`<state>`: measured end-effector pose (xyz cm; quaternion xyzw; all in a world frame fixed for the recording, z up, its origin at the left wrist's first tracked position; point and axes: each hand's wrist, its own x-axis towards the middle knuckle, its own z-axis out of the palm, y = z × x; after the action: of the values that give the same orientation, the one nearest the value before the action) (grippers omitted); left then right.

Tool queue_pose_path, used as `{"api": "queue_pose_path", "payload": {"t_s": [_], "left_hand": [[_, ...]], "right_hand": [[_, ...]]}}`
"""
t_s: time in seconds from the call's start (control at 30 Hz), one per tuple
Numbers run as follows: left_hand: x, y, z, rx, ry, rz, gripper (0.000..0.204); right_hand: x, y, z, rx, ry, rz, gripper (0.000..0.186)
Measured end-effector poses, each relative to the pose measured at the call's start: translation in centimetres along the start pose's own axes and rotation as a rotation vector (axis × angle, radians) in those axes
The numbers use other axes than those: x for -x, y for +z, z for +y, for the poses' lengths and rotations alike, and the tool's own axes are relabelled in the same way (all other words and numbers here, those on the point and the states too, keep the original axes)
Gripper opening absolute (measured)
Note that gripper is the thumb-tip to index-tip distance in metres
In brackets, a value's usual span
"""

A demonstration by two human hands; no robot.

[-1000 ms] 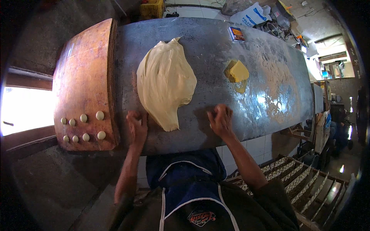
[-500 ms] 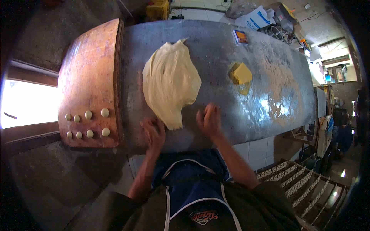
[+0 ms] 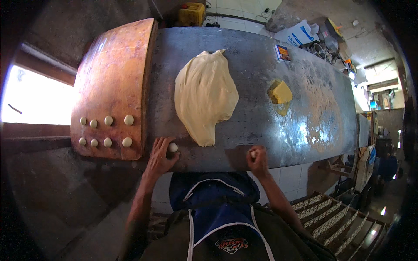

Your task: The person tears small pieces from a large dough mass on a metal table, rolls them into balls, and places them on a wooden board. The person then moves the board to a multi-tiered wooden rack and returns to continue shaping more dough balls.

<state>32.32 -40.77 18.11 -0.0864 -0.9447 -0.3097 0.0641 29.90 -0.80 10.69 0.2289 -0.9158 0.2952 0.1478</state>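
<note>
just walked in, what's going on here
A person is handling small pieces of dough at the near edge of a dark table. The left hand curves around a pale ball, and the right hand is curled around another pale piece. A large dough mass lies beyond and between them, with a yellow block farther right. Eight small balls sit in two rows on the wooden board at left.
</note>
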Motion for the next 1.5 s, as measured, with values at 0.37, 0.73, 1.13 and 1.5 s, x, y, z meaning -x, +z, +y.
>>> {"api": "queue_pose_path", "payload": {"t_s": [0.37,0.73,1.13,1.5], "left_hand": [[9.5,-11.7,-1.0,0.245,-0.110,0.292,0.036],[16.0,-25.2,-26.5,0.294,-0.543,0.968,0.086],[13.1,-18.8,-15.5,0.325,-0.548,1.188,0.066],[-0.7,5.3,3.8,0.379,-0.073,0.245,0.045]], "right_hand": [[-6.1,-3.9,-4.1,0.217,0.386,-0.674,0.036],[-36.6,15.6,-53.2,-1.024,-0.760,-0.001,0.095],[-22.9,18.3,-35.6,-0.387,-0.324,-0.060,0.066],[-4.9,-1.2,-12.4,-0.297,0.630,0.080,0.031]]}}
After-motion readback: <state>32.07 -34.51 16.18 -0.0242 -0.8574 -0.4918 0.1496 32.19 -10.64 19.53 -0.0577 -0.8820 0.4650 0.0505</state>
